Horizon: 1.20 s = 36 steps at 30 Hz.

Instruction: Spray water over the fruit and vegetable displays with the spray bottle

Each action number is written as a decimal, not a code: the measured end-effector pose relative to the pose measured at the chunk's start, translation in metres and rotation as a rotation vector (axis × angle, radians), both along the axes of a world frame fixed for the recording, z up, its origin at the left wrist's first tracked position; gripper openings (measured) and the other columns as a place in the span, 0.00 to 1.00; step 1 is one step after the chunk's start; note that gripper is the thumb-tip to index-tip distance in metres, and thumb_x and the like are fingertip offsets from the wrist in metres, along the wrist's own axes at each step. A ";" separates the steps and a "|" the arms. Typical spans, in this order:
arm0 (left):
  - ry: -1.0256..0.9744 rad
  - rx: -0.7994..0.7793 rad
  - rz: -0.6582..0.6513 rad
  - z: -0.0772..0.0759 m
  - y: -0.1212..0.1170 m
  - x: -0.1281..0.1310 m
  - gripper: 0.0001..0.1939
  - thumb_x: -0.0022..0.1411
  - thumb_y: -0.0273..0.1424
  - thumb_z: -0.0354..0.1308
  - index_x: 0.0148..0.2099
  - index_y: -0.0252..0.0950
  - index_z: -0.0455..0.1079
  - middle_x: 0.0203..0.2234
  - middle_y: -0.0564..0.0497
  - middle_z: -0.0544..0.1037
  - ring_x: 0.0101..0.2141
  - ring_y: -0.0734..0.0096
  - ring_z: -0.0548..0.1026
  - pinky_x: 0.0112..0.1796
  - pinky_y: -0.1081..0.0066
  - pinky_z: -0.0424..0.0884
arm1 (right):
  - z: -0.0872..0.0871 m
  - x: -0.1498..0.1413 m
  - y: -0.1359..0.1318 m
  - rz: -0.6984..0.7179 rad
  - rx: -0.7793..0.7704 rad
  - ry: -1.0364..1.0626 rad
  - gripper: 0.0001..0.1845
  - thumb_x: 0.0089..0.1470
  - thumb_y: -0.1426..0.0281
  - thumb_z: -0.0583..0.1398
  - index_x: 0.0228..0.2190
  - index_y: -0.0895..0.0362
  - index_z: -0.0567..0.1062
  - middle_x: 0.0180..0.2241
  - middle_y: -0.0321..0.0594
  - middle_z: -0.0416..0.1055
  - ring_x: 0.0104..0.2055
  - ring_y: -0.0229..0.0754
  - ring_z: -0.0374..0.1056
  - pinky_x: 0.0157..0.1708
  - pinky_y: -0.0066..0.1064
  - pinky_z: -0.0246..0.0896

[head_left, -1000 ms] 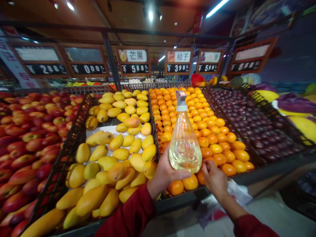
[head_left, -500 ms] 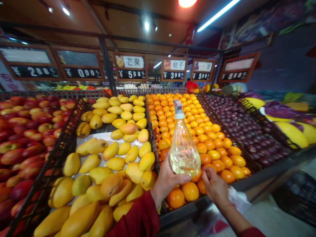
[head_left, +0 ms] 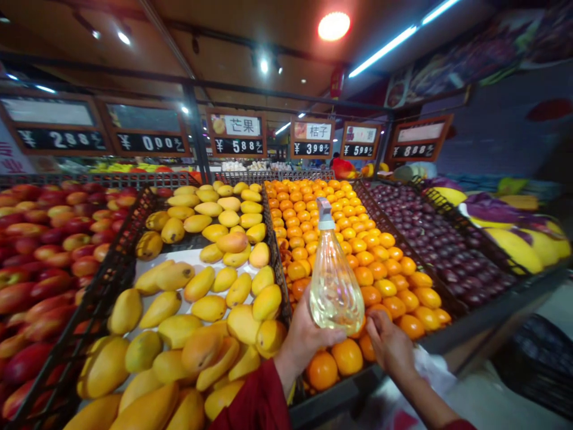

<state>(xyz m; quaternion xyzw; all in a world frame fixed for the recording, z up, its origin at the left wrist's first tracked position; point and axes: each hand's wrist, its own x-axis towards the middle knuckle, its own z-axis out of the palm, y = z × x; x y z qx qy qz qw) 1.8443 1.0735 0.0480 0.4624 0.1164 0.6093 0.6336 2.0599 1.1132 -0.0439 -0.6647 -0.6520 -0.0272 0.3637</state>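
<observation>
1. l hand [head_left: 304, 334]: fingers curled partway round low part of clear bottle [head_left: 336, 278], thumb by its base; bottle near upright, pale yellow liquid [head_left: 338, 310] inside, grey nozzle [head_left: 324, 206] on top.
2. r hand [head_left: 391, 341]: just beside bottle's base, fingers bent in; can't tell if they grip anything.
3. behind bottle: oranges [head_left: 364, 275] in rows, mangoes [head_left: 243, 323] to l, dark purple fruit [head_left: 441, 245] to r.
4. far back: price signs [head_left: 312, 137] w/ ¥ nos.

Fruit stand [head_left: 468, 328]: mangoes [head_left: 210, 307] left of mandarins [head_left: 358, 245]; bottle [head_left: 336, 289] in left hand [head_left: 303, 337] before mandarins; price signs [head_left: 242, 135] above rear edge.
</observation>
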 end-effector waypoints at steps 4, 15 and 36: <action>-0.015 -0.018 0.005 0.002 -0.004 0.001 0.38 0.41 0.26 0.74 0.56 0.40 0.66 0.49 0.50 0.79 0.49 0.63 0.77 0.50 0.67 0.74 | 0.000 -0.001 -0.001 0.010 0.005 0.015 0.20 0.59 0.59 0.48 0.36 0.55 0.76 0.28 0.48 0.81 0.30 0.55 0.77 0.30 0.37 0.64; 0.030 -0.004 0.031 -0.003 -0.002 0.000 0.32 0.46 0.30 0.72 0.55 0.41 0.69 0.46 0.53 0.82 0.46 0.66 0.79 0.47 0.70 0.75 | 0.006 -0.002 -0.005 0.095 0.026 0.250 0.13 0.56 0.59 0.54 0.32 0.53 0.74 0.24 0.43 0.79 0.27 0.54 0.77 0.29 0.40 0.66; 0.049 0.010 0.050 -0.001 0.003 -0.003 0.39 0.42 0.33 0.75 0.57 0.41 0.67 0.49 0.48 0.77 0.49 0.60 0.75 0.50 0.65 0.71 | 0.192 -0.082 0.046 0.867 -0.064 1.178 0.25 0.44 0.52 0.70 0.41 0.53 0.80 0.43 0.44 0.80 0.44 0.49 0.75 0.44 0.40 0.69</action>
